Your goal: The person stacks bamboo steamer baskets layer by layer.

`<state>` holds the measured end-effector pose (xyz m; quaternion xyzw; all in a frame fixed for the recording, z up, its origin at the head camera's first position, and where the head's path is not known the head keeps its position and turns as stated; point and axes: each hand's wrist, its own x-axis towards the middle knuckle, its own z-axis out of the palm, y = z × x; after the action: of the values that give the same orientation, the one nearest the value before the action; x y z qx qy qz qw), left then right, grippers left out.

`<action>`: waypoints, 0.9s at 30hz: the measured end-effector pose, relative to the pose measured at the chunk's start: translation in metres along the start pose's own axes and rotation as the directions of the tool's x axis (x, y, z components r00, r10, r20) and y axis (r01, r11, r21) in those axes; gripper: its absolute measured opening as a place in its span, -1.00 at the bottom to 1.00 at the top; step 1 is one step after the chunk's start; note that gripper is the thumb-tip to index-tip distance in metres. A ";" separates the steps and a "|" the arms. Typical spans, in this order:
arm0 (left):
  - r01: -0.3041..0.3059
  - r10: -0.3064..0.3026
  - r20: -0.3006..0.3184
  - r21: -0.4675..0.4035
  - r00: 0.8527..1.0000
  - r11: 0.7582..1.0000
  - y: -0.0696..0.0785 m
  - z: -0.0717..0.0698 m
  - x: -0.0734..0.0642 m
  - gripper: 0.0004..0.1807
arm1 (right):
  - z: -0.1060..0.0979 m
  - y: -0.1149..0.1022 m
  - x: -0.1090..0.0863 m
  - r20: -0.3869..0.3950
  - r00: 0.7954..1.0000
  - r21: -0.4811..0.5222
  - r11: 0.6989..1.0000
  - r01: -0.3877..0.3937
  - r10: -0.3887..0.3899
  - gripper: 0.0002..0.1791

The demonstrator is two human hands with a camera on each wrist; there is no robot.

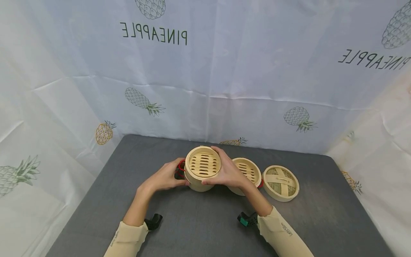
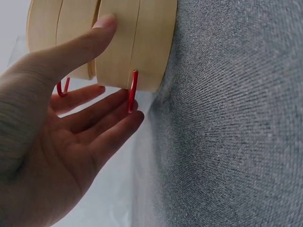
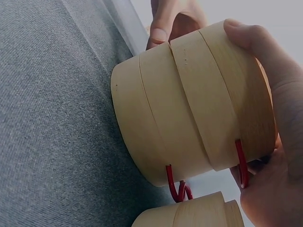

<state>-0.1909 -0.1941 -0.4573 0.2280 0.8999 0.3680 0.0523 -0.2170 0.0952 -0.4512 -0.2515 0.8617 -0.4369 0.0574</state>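
Two round bamboo steamer baskets stand stacked in the middle of the table in the head view. My right hand (image 1: 229, 171) grips the upper basket (image 1: 205, 164) at its right side, thumb in front and fingers behind. The left hand (image 1: 165, 177) is around the left side of the lower basket (image 1: 199, 187). Its thumb (image 2: 102, 35) lies on the lower wall in the left wrist view, and the other fingers reach behind, near a red loop handle (image 2: 133, 90). The upper basket sits slightly off-line over the lower one. Slats show inside it.
Right of the stack stands another bamboo basket (image 1: 245, 167) with a slatted floor. Next to it lies a woven bamboo lid (image 1: 282, 184). The dark grey table (image 1: 199, 228) ends at a pineapple-print curtain (image 1: 250, 82). Both wrists wear black devices.
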 end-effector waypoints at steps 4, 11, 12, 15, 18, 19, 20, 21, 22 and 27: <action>0.006 -0.006 0.000 -0.004 1.000 1.000 -0.001 -0.001 -0.001 -0.08 | -0.001 0.000 0.001 0.009 1.000 0.015 1.000 0.007 -0.007 0.42; 0.019 -0.019 0.005 0.006 1.000 1.000 0.000 -0.001 0.000 -0.08 | -0.001 0.000 0.003 0.021 1.000 0.019 1.000 0.012 -0.012 0.41; 0.020 -0.020 0.005 0.006 1.000 1.000 0.000 -0.001 0.000 -0.08 | -0.001 0.000 0.002 0.022 1.000 0.018 1.000 0.013 -0.013 0.41; 0.016 -0.016 0.004 0.007 1.000 1.000 0.000 0.000 0.000 -0.08 | -0.001 0.000 0.002 0.025 1.000 0.016 1.000 0.007 -0.008 0.41; 0.014 -0.014 0.006 0.007 1.000 1.000 0.001 0.000 0.000 -0.07 | -0.001 -0.001 0.002 0.034 0.999 0.024 1.000 0.004 -0.005 0.41; 0.015 -0.015 0.006 0.008 1.000 1.000 0.001 0.000 0.000 -0.07 | -0.001 -0.001 0.002 0.038 0.999 0.027 1.000 0.004 -0.005 0.41; 0.016 -0.016 0.006 0.008 1.000 1.000 0.001 0.000 0.000 -0.06 | -0.001 0.000 0.003 0.041 0.999 0.029 1.000 0.007 -0.008 0.41; 0.018 -0.018 0.006 0.008 1.000 1.000 0.001 0.000 0.000 -0.06 | 0.000 0.000 0.003 0.044 0.999 0.031 0.999 0.008 -0.010 0.41; 0.018 -0.018 0.007 0.007 1.000 1.000 0.001 0.000 0.000 -0.06 | 0.000 0.000 0.003 0.047 0.999 0.032 0.999 0.009 -0.010 0.41; 0.022 -0.022 0.006 0.002 1.000 1.000 0.001 0.000 0.000 -0.05 | -0.001 -0.002 0.004 0.063 0.998 0.037 0.999 0.001 -0.003 0.42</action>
<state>-0.1906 -0.1936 -0.4562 0.2195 0.9025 0.3658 0.0587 -0.2198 0.0933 -0.4490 -0.2649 0.8510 -0.4447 0.0887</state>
